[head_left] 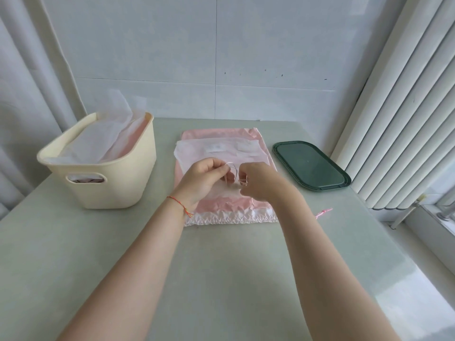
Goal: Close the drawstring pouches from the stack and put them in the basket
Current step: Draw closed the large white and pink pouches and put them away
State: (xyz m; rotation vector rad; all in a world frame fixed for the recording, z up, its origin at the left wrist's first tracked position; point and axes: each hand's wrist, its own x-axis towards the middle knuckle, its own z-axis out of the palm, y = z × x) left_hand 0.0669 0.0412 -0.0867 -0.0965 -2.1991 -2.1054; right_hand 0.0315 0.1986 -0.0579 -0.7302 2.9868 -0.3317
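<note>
A stack of pink and white drawstring pouches lies flat in the middle of the table. Above it, my left hand and my right hand both pinch a thin pink drawstring that loops between them. The cream plastic basket stands at the left and holds several white and pink pouches. The near end of the stack shows a white ruffled hem. My hands hide the middle of the top pouch.
A dark green tray lies at the right of the stack. A loose pink cord end sticks out on the table near my right forearm. White blinds hang at the right; a tiled wall stands behind the table.
</note>
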